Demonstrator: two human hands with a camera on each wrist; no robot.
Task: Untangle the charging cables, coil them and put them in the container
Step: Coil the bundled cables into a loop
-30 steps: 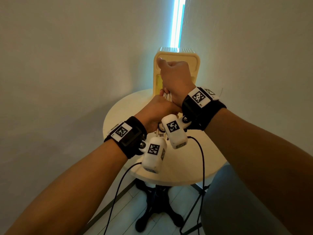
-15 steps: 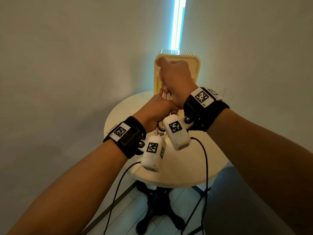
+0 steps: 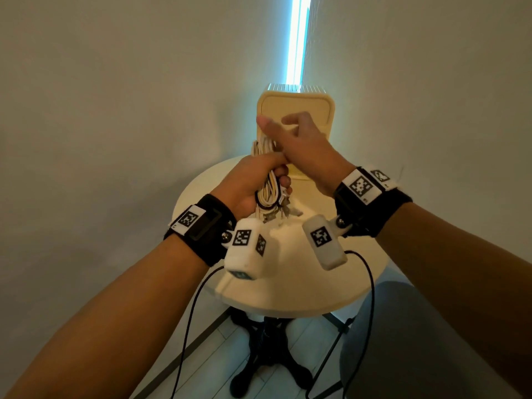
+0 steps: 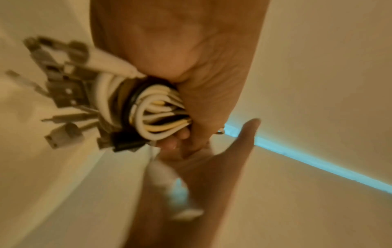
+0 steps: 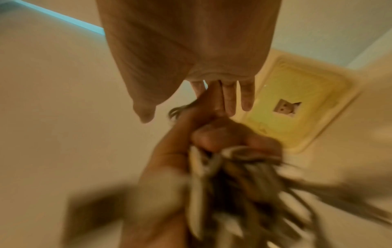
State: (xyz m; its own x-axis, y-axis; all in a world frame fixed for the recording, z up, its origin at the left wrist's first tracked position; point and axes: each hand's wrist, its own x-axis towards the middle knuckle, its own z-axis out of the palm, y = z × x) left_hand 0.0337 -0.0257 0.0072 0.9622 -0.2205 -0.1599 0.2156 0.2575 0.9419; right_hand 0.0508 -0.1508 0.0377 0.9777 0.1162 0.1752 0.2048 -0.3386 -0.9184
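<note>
My left hand [image 3: 256, 180] grips a coiled bundle of white, yellow and black charging cables [image 3: 269, 194] above the round table. Its loops stick out above the fist, and its metal plugs [image 4: 63, 94] hang below. The left wrist view shows the cable bundle [image 4: 152, 114] pressed into the left palm [image 4: 191, 58]. My right hand [image 3: 299, 136] hovers just over the top loops with its fingers [image 5: 229, 100] straight and nothing in it. Behind both hands the pale yellow container [image 3: 296, 99] stands at the back of the table. The right wrist view is blurred lower down.
The round cream table [image 3: 302, 283] stands on a black pedestal base [image 3: 267, 358] in a corner between two walls. A bright vertical light strip [image 3: 298, 38] runs up behind the container. Black camera leads hang from both wrists. A grey seat [image 3: 417, 341] is at the lower right.
My right hand was clenched on the top of the bundle; it has let go and spread its fingers. The left hand has turned, so the coil now shows.
</note>
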